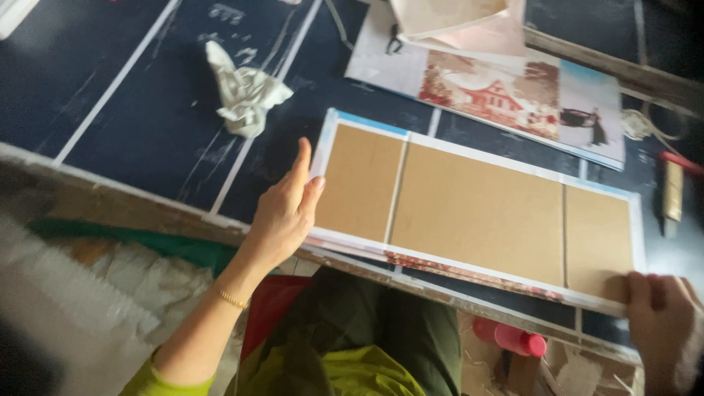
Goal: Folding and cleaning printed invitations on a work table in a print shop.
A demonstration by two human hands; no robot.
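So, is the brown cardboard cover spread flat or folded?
Spread flat: the cardboard cover lies open on the table, three panels side by side, hands at both ends.

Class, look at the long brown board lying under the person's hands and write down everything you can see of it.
The cardboard panel is a long, flat brown rectangle in three sections, split by two narrow gaps, with a white paper border folded round its edges and printed paper showing beneath the near edge. It lies slanted on the dark worktable, overhanging the front edge. The left hand presses its left end; the right hand grips its near right corner.
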